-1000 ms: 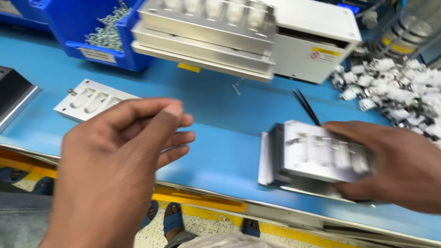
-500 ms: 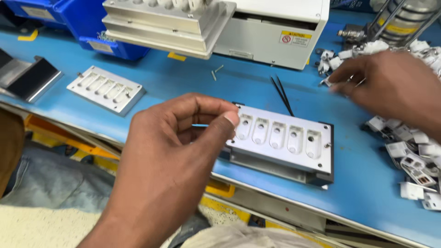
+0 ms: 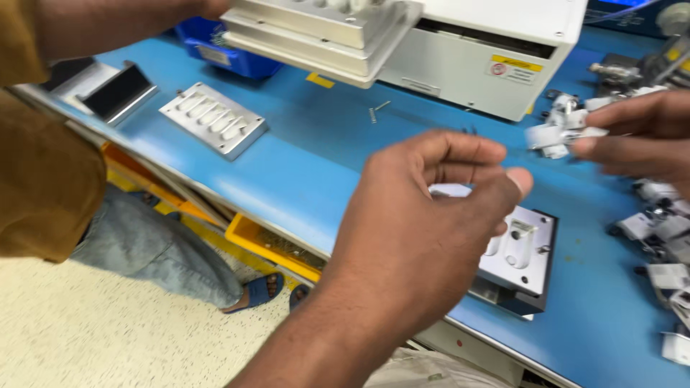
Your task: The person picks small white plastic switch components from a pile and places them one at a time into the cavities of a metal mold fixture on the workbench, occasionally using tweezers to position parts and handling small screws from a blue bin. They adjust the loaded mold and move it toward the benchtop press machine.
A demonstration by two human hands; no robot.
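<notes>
A: Left hand?
B: Mine, grip loose and holding nothing, hovering over the metal slotted fixture on the blue counter.
A: Right hand?
B: Pinching a small white plastic part, near the pile of white parts.

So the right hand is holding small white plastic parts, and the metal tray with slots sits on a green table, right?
Not quite: the table is blue, not green, as the head view shows. The rest holds: the right hand grips small white plastic parts, and the metal tray with slots lies on that table.
</notes>
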